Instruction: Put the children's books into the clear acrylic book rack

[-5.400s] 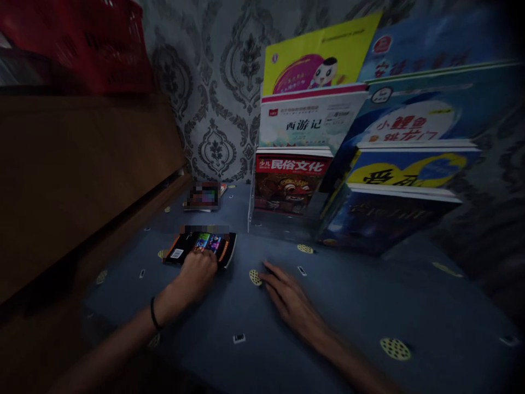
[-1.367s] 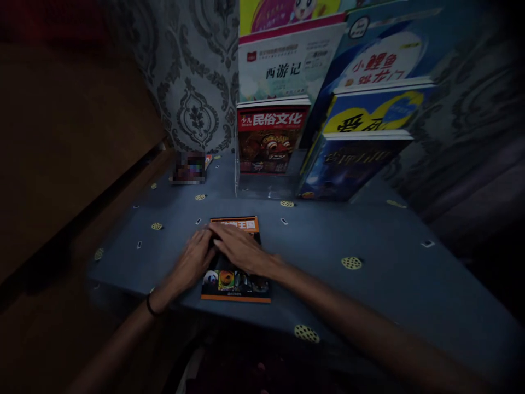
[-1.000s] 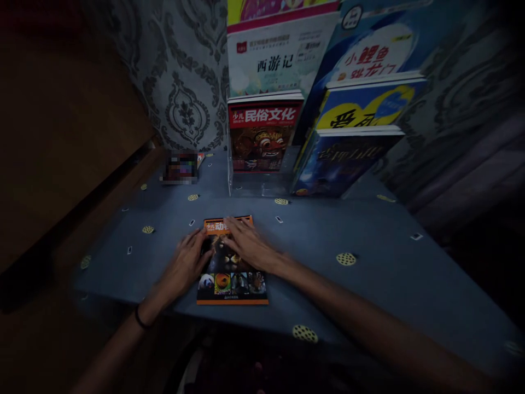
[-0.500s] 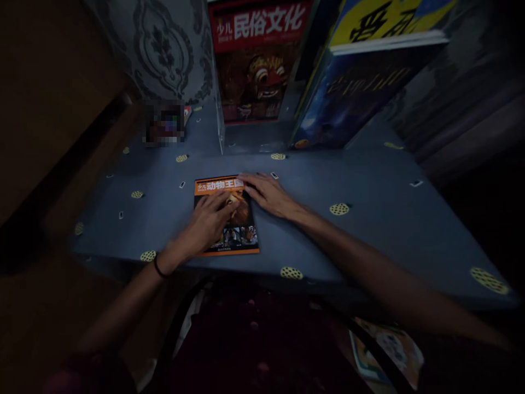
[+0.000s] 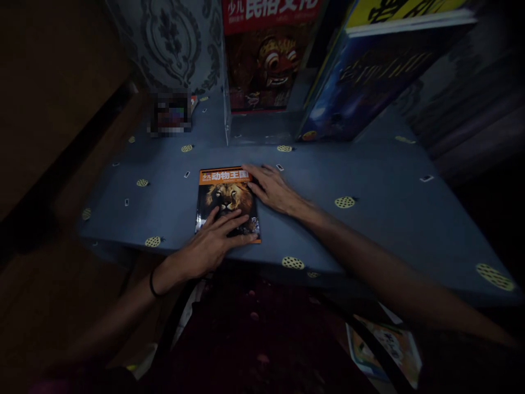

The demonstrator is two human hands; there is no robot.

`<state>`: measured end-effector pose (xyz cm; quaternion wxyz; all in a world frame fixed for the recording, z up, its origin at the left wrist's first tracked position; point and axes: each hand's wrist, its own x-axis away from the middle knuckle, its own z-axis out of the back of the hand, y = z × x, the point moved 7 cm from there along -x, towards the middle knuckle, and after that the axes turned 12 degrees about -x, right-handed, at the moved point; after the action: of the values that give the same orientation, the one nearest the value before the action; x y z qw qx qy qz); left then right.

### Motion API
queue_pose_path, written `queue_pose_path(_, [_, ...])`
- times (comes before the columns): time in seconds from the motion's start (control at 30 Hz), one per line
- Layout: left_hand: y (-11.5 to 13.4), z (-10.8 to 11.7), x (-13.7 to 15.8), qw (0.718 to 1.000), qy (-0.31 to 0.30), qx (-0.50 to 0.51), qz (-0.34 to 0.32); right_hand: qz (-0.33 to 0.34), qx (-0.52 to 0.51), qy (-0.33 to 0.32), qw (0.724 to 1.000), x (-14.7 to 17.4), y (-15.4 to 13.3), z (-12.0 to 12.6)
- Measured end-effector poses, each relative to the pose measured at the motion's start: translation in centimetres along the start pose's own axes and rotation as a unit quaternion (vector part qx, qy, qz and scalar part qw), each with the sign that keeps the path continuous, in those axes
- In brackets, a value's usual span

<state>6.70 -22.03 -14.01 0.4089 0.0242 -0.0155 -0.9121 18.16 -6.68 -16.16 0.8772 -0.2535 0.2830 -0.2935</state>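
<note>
A book [image 5: 227, 194] with an orange title band and a lion's face on its cover lies flat near the front edge of the table. My left hand [image 5: 217, 238] rests across the lower part of the cover, fingers spread, hiding some of the small pictures there. At the book's upper right corner, my right hand [image 5: 270, 189] lies with its fingers stretched out, touching the edge and partly on the tablecloth. Neither hand grips the book.
The table has a blue cloth [image 5: 369, 241] with yellow fruit prints. Behind the book, a clear stand [image 5: 262, 128] bears a red-topped book [image 5: 262, 71] and a dark blue book [image 5: 373, 82]. A blurred-out item [image 5: 170, 114] lies back left. Below right is another book [image 5: 385, 350].
My left hand has slid down the cover toward me, uncovering the lion's face. My right hand stays at the upper right corner. The whole view has shifted slightly.
</note>
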Motion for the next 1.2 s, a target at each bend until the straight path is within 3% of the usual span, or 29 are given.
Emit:
queue_pose_path(0.13, [-1.3, 0.9, 2.9, 0.996, 0.082, 0.034, 0.029, 0.044, 0.006, 0.003, 0.999, 2.0, -2.6, -0.3])
queue_pose_path(0.27, [-3.1, 1.2, 6.7, 0.980, 0.156, 0.035, 0.118, 0.123, -0.011, -0.032, 0.992, 4.9, -8.3, -1.8])
queue_pose_path(0.43, [-3.5, 1.2, 8.7, 0.969, 0.214, 0.011, 0.123, 0.183, -0.009, -0.143, 0.973, 7.4, -14.9, -5.4])
queue_pose_path(0.6, [-3.7, 1.3, 8.6, 0.971, 0.215, -0.009, 0.108, 0.154, -0.008, -0.145, 0.977, 9.4, -14.3, -5.0])
queue_pose_path(0.8, [-3.5, 1.8, 8.1, 0.974, 0.196, -0.011, 0.116, 0.088, -0.004, -0.035, 0.996, 12.8, -10.5, -0.2])
queue_pose_path(0.93, [-4.4, 1.8, 8.0, 0.981, 0.154, -0.041, 0.114, 0.068, -0.026, -0.003, 0.997, 12.8, -10.6, 0.6])
queue_pose_path(1.0, [-6.1, 1.9, 8.1, 0.982, 0.128, -0.067, 0.120, 0.075, -0.045, -0.034, 0.996, 11.9, -11.8, -0.5])
queue_pose_path(1.1, [-9.6, 2.7, 8.0, 0.971, 0.104, -0.135, 0.166, 0.118, -0.093, -0.135, 0.979, 9.8, -14.6, -3.0])
queue_pose_path(1.2, [-11.3, 4.2, 6.1, 0.956, 0.107, -0.177, 0.210, 0.162, -0.124, -0.200, 0.958, 8.0, -16.7, -4.4])
